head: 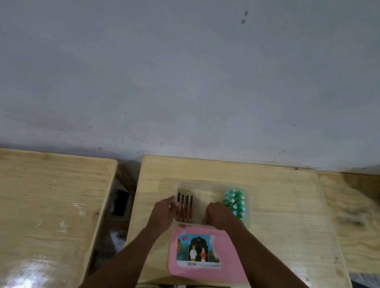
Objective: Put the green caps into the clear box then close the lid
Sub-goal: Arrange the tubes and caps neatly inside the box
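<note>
The clear box [206, 186] stands open in the middle of the wooden table [281, 210]. Several green caps [235, 202] are packed in rows in its right end. Several dark red and tan slim boxes [185, 206] stand in its left end. The pink lid [206, 272] with a picture sticker lies flat just in front of the box. My left hand [164, 212] grips the box's left wall beside the slim boxes. My right hand [218, 214] rests inside the box at its front edge, fingers curled; whether it holds anything is hidden.
A second wooden table [39, 200] stands to the left across a gap, with a dark phone-like object [120, 203] in the gap. A wooden board [360, 221] lies to the right. A grey wall is behind.
</note>
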